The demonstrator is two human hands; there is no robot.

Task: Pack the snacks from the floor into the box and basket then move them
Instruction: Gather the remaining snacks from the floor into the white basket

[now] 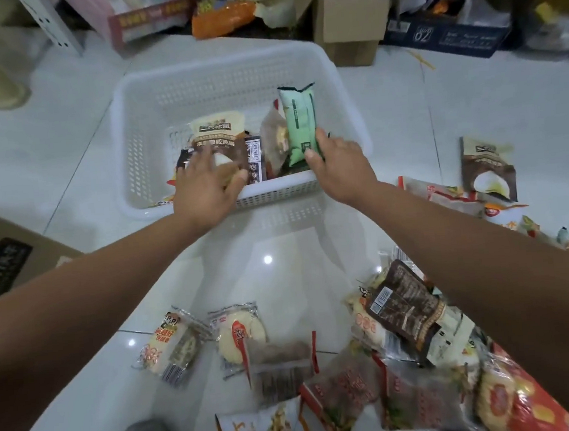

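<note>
Packing step: judged to be the placing of a green packet into the white basket; many snacks are not yet packed.
Risk, toppling: the green packet stands on end near the basket's right wall, beside a clear-wrapped snack. If it is let go like this, it may fall across the other packets or wedge crookedly and waste room.
Risk, crushing: the left hand lies on soft-looking packets, and a hard press to make space could squash them.
Risk, sliding: the basket looks light and sits on a glossy tile floor, so a shove at its near rim could push it farther off.
Risk, scattering: loose snacks lie on the floor under both forearms, and an arm drawn back low could sweep them about.
Right hand: clamped on the green packet's lower end, with the thumb on the near face and the fingers curled round its right edge.
Left hand: fingers spread and nearly flat on a brown-and-cream packet at the basket's near left, thumb by the near rim; it appears to grip nothing.
Basket: centre, on the floor, with packets bunched in its near half.
More snacks: on the floor to the right, apart from the basket.
Cardboard box: near left edge, well apart from the basket; its inside is out of view.
</note>
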